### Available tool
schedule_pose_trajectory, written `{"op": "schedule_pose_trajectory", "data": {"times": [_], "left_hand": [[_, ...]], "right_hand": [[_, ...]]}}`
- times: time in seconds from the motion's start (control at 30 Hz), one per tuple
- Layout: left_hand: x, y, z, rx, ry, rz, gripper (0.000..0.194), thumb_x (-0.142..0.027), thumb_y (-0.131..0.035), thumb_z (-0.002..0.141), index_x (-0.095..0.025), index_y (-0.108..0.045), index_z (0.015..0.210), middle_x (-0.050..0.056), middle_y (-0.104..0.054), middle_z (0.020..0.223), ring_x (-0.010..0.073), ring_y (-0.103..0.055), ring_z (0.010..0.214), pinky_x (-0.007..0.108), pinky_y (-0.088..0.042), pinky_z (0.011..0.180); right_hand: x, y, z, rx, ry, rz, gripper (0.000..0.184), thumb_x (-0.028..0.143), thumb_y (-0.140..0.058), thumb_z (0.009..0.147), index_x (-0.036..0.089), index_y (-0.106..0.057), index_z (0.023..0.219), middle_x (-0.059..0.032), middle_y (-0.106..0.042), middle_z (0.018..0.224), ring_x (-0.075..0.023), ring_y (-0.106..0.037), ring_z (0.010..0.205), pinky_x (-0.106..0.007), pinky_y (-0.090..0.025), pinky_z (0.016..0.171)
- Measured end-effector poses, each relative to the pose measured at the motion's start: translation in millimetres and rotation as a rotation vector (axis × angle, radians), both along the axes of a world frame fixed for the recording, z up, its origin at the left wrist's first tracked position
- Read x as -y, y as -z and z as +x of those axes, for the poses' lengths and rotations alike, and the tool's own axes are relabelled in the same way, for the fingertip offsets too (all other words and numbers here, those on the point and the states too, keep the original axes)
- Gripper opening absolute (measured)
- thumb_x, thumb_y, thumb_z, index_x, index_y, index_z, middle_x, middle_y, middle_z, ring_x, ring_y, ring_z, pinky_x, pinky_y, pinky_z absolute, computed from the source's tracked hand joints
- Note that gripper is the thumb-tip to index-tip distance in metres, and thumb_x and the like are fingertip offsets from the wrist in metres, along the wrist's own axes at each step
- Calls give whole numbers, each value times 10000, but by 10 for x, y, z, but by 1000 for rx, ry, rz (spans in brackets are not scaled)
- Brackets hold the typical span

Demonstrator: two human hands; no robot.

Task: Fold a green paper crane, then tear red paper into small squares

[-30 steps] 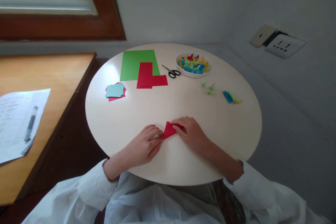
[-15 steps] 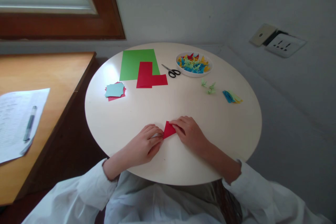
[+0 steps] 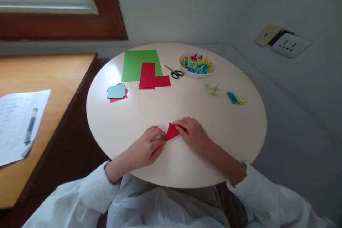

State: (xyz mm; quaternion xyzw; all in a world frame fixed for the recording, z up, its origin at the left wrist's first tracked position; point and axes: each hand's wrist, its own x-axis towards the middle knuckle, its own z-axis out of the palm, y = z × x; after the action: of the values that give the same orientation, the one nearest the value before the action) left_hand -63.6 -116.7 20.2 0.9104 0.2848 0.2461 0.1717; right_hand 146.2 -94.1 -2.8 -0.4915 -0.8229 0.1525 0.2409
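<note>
A small red sheet of paper (image 3: 172, 131), folded into a triangle, lies near the front of the round white table (image 3: 171, 171). My left hand (image 3: 151, 146) pinches its left corner, fingers closed together. On the other side my right hand (image 3: 194, 133) grips the paper's right part between thumb and fingers, covering that end. Both wrists rest low over the tabletop.
Farther back are a green sheet (image 3: 133, 66), red paper strips (image 3: 146, 74), scissors (image 3: 175, 73) and a white bowl (image 3: 197, 76) of colourful folded paper pieces. A stack of paper squares (image 3: 117, 92) sits left; green paper cranes (image 3: 212, 88) and folded strips (image 3: 235, 98) lie right.
Almost nothing differs. My right hand has shifted very slightly along the red paper, while my left hand keeps its place.
</note>
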Motion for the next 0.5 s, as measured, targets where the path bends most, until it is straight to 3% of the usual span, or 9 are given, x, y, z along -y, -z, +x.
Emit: {"op": "schedule_pose_trajectory", "data": {"times": [0.23,0.37,0.43,0.5], "left_hand": [[-3,28,-7,1,3,12,219,-126,-421,889,-144,-629,957,97,-606,972,218,-534,1009,417,-481,910],[15,47,-22,30,-47,13,195,-139,-415,898,-135,-607,929,112,-595,988,208,-558,1002,358,-516,853],[23,50,-29,31,-86,11,197,-148,-405,901,-137,-582,988,123,-592,1053,201,-565,1025,347,-519,859],[23,49,-27,-1,-76,43,255,-165,-402,902,-147,-527,1124,133,-573,1177,217,-528,1133,415,-465,963]], "right_hand": [[4,-25,-11,8,14,-10,175,137,-520,843,195,-665,922,-47,-704,869,-190,-599,818,-334,-423,754],[-2,-12,-14,-5,14,-6,174,124,-528,833,196,-663,916,-42,-706,875,-187,-602,819,-330,-423,751],[-4,-7,-12,-5,9,-5,176,129,-524,837,203,-661,919,-41,-705,879,-184,-602,818,-328,-423,748],[-3,-10,-10,-1,10,-2,174,135,-523,839,202,-660,922,-46,-704,882,-185,-602,818,-329,-424,746]]}}
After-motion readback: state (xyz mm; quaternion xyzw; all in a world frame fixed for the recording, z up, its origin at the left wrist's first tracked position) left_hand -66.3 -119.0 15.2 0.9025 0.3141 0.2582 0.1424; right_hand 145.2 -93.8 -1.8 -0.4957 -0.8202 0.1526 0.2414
